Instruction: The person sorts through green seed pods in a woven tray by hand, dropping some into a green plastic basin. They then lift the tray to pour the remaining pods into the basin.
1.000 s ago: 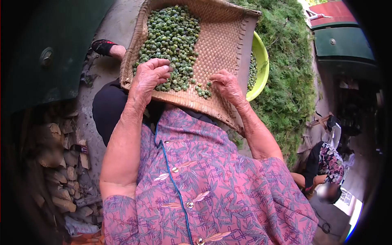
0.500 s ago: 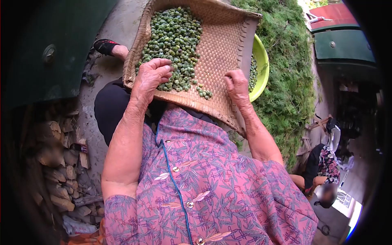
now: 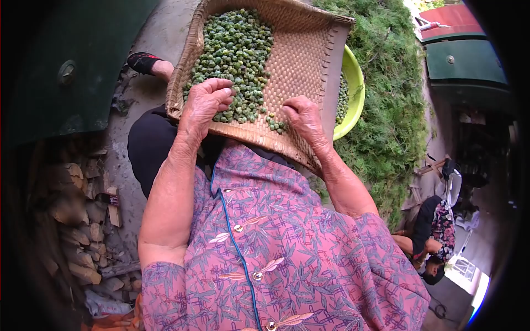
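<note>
Head view: woven tray [image 3: 301,55] sits at the lap, green fruits [image 3: 234,49] heaped along its left side. Left hand [image 3: 205,103] is over the heap's near edge, fingers bent; right hand [image 3: 305,118] is beside a small cluster [image 3: 277,126], fingers curled. Cannot tell if either grip is released or grasping fruit. Lime basin [image 3: 360,94] stands just right.

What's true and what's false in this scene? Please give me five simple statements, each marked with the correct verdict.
1. The left hand and right hand are bare. True.
2. Most of the green pieces lie heaped in the picture's left part of the woven basket. True.
3. The basin is blue. False: it is yellow-green.
4. The right hand is inside the basin. False: it is over the basket, near a small cluster.
5. The basin holds green pieces too. True.
</note>
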Demonstrator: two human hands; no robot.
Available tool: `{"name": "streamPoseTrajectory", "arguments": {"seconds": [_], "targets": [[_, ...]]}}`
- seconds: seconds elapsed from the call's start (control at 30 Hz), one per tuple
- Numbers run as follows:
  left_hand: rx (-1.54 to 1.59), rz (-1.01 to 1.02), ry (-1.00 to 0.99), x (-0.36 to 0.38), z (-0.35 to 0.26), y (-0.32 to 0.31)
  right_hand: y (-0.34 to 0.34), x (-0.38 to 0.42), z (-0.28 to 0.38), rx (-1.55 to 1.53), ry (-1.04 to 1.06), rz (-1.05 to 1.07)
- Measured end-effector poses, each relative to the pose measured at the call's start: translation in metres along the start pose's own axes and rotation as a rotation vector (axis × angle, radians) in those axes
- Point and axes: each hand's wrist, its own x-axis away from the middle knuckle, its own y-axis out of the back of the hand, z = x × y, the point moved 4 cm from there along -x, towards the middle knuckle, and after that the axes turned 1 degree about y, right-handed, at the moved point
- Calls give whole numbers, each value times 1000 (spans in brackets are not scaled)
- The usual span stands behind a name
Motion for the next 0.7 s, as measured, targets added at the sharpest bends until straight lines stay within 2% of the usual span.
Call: {"name": "streamPoseTrajectory", "arguments": {"seconds": [0.1,0.23,0.3,0.63,0.7], "targets": [[10,8,-18,1,-1,0,-17,2,34,94,-19,162],[25,3,-26,1,0,0,-31,3,37,220,59,211],[31,2,-28,1,-1,0,-33,2,33,238,-1,262],[37,-13,-44,3,-1,-1,-40,7,24,195,-43,233],[65,-24,-51,3,0,-1,-39,7,24,229,0,148]]}}
